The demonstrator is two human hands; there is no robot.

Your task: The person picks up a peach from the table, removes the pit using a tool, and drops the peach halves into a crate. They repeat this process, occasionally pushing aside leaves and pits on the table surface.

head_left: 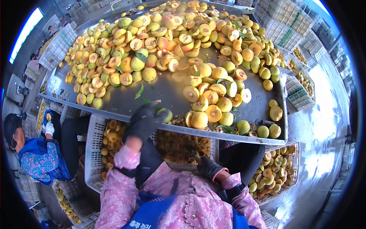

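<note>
Currently, halved fruit lies among apparently uncut fruit across the worktop; left hand at near edge, beside green fruit, grip indeterminable; right hand below that edge, grip likewise indeterminable

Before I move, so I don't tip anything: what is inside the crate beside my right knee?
The crate holds heaped fruit, much of it cut open. What lies beneath the top layer, down to the bottom, is hidden.

Seated co-worker, stacked crates, wet floor
</note>
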